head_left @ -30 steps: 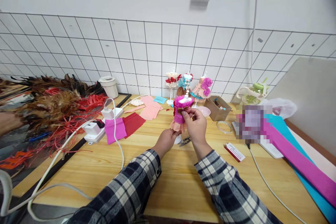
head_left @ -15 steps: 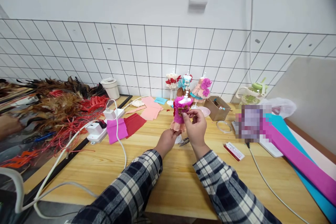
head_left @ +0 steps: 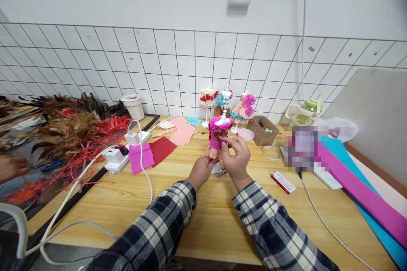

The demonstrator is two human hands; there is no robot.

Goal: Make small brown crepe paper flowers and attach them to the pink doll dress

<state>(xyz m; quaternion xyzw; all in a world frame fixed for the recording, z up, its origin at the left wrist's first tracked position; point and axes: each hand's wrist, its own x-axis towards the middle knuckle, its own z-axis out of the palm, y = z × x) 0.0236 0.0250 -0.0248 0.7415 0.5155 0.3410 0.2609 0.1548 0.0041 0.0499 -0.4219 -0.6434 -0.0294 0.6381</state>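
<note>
A small white mannequin stand (head_left: pixel 216 129) dressed in magenta and peach crepe paper is upright in front of me. My left hand (head_left: pixel 202 171) is closed around its lower part, under the peach skirt. The thumb and fingers of my right hand (head_left: pixel 237 156) touch the dress front beside a dark brownish-gold trim; whether they pinch a small piece there I cannot make out. Scissors (head_left: pixel 221 172) lie partly hidden behind my hands. Behind stand several more dressed mannequins, among them a cream and red one (head_left: pixel 208 98) and a peach one with magenta flowers (head_left: pixel 244 108).
Magenta paper (head_left: pixel 140 159), red paper (head_left: pixel 163 151) and a power strip (head_left: pixel 116 159) lie left, near feathers (head_left: pixel 60 131) and another person's hand (head_left: pixel 12 168). A pink bowl (head_left: pixel 246 134), cardboard box (head_left: pixel 263 131), small red-white box (head_left: pixel 282 182) and long paper strips (head_left: pixel 365 186) are right.
The dressed mannequin has turned and shifted slightly left in my left hand. My right hand has lowered a little along the dress. The other person's hand at the left edge has moved down.
</note>
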